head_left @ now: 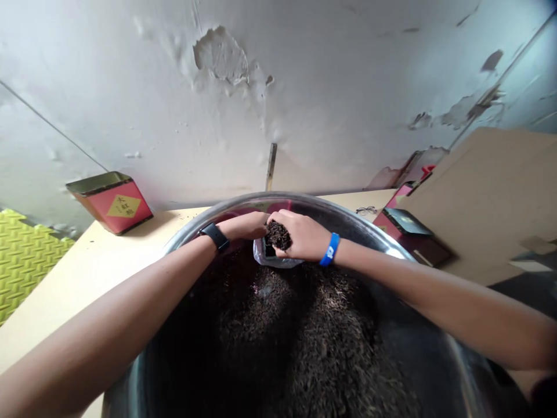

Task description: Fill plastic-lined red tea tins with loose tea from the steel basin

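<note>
Two bare hands meet above a wide, round stainless-steel basin (278, 200), palms turned down and arms stretched in from opposite sides. The left hand (243, 226) comes in with a black strap watch (215, 237) on its wrist, its fingers reaching flat and close together toward the right hand. Whether they grip anything, I cannot tell, because their tips are hidden at the top of a small clear plastic bag (272, 258). The right hand (302, 237), with a bright blue rubber wristband (329, 249) above it, curves its fingers narrowly around a clump of dark dried tea leaves (277, 235), which sits at the bag's open mouth. The bag hangs just inside the basin's far rim, above a broad heap of loose, dark, thread-like tea leaves (300, 331) that fills the basin.

Beyond the basin, a pale wooden tabletop (87, 273) carries a red tin with a gold lid and a yellow diamond label (111, 203) at the left. Thin wire-framed glasses (366, 211) and a red-and-black box (407, 229) lie to the right, beside a tan cardboard sheet (487, 203). A white wall with peeling paint (220, 55) rises behind, and a yellow-green foam mat (26, 261) shows at far left.
</note>
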The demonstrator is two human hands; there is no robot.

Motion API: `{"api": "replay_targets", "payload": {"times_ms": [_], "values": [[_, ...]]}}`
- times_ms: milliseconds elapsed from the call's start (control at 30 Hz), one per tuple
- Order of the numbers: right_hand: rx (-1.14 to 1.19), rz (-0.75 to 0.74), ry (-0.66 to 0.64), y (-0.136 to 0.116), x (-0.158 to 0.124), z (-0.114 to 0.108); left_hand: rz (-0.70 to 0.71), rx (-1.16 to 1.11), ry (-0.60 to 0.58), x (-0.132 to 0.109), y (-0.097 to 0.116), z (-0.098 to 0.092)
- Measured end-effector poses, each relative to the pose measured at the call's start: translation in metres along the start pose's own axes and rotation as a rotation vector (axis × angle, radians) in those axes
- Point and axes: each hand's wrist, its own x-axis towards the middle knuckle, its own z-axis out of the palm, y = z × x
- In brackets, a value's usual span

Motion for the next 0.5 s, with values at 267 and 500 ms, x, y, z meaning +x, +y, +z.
{"api": "replay_targets", "payload": {"times_ms": [267, 500], "values": [[-0.094, 0.056, -0.038, 0.03, -0.005, 0.032, -0.002, 0.033, 0.011, 0.0, -0.004, -0.002], [-0.122, -0.113, -0.156, 0.002, -0.035, 0.014, -0.039, 0.011, -0.008, -0.001, 0.0, -0.001]]}}
